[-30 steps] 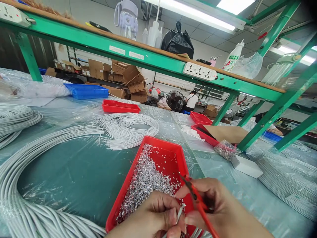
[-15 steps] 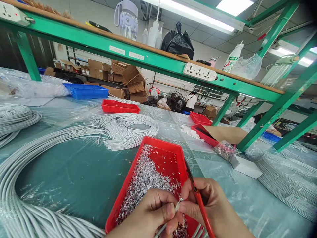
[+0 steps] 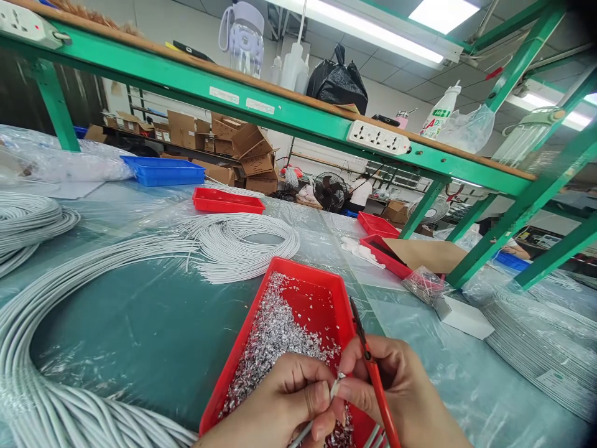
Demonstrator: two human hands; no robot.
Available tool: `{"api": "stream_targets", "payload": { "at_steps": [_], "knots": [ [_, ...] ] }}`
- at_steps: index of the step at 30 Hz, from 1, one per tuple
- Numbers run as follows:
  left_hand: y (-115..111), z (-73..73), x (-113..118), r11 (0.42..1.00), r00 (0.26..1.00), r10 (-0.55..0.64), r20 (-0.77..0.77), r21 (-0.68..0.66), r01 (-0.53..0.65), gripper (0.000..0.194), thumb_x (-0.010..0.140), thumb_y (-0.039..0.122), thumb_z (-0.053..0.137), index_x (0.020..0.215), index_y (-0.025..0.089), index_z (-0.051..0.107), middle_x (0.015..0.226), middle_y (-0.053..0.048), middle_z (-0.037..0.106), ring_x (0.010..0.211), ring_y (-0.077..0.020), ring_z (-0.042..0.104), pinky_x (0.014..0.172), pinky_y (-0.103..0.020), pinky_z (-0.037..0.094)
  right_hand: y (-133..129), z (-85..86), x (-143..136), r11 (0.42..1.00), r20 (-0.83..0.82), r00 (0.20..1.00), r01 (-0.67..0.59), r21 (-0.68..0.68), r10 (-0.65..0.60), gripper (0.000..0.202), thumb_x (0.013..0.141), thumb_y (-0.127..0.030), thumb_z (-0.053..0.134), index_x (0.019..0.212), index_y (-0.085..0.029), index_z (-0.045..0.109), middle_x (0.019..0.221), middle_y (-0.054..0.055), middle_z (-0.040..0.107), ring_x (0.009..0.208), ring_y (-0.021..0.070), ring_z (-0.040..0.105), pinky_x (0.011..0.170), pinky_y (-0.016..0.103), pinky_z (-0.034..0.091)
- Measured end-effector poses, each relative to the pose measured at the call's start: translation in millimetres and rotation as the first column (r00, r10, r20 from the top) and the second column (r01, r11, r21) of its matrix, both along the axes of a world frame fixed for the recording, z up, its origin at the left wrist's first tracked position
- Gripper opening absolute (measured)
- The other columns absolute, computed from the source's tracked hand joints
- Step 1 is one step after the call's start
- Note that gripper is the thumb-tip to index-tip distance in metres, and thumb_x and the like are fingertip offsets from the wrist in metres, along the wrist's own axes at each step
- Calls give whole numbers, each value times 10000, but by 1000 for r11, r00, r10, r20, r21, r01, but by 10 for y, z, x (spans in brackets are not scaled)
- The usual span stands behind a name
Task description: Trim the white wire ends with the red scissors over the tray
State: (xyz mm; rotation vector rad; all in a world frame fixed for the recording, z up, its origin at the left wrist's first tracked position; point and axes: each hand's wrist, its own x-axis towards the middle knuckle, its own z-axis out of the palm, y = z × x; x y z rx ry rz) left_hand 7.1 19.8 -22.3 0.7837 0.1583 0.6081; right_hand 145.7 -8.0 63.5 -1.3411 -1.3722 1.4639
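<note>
My left hand [image 3: 284,404] pinches a thin white cable end [image 3: 334,387] at the bottom of the view. My right hand [image 3: 401,392] meets it at the cable tip and also holds red-handled scissors [image 3: 373,373], their dark blades pointing up and away. Both hands hover over the near end of a red tray [image 3: 242,348] holding a heap of small silvery foil scraps [image 3: 275,339]. The cable runs down out of view below my left hand.
Large coils of white cable [image 3: 233,242] lie on the plastic-covered green table, left and right [image 3: 536,336]. Other red trays [image 3: 226,200], a blue tray [image 3: 161,171], a white box [image 3: 464,316] and cardboard [image 3: 426,252] sit farther off. A green shelf frame [image 3: 280,115] spans overhead.
My right hand has drawn in to the cable tip, and the scissors have swung from slanting across to pointing more upright. The left hand has barely moved.
</note>
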Motion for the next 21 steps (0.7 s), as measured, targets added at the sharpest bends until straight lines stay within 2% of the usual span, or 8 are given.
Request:
{"api": "stream_targets", "payload": {
  "at_steps": [6,11,14,16,19,21],
  "knots": [
    [-12,69,-35,999,1000,-11,9,32,11,462,722,534,621,752,93,489,515,45,373,326,10,287,343,-127,238,-28,42,-70,998,-106,993,37,-54,-43,288,582,-200,767,681,-116,511,570,37,589,544,114,563,538,175,403],
    [-16,95,-50,1000,1000,-7,-19,19,7,485,704,550,627,749,88,487,525,41,379,350,10,310,354,-118,248,-30,-40,-35,997,-9,997,72,16,-72,347,591,-301,768,701,-100,508,592,71,598,546,125,561,543,183,392],
    [-14,87,-49,999,998,25,-66,33,-23,504,691,569,625,767,97,465,529,44,386,340,6,315,351,-126,249,-24,-86,4,999,53,998,13,35,-15,361,614,-332,752,715,-102,492,603,61,578,555,128,544,540,197,377],
    [-12,74,-50,998,995,39,-94,45,-35,523,683,587,620,781,100,457,538,44,390,339,5,322,349,-127,245,-24,-92,7,999,68,998,10,43,-12,363,611,-328,751,728,-104,489,604,51,561,558,121,522,533,194,357],
    [-4,53,-52,993,994,60,-90,111,-50,536,703,609,586,791,95,467,537,42,384,358,4,347,376,-117,273,-30,-79,-4,995,48,995,90,52,-92,366,576,-269,766,790,-95,524,576,16,519,539,93,478,525,176,331],
    [3,43,-50,987,992,80,-98,147,-65,529,727,609,562,795,93,464,529,41,383,371,0,370,396,-110,292,-31,-78,14,997,39,998,37,66,-40,306,598,-214,748,787,-97,538,578,20,536,544,92,485,529,169,344]
  ]
}}
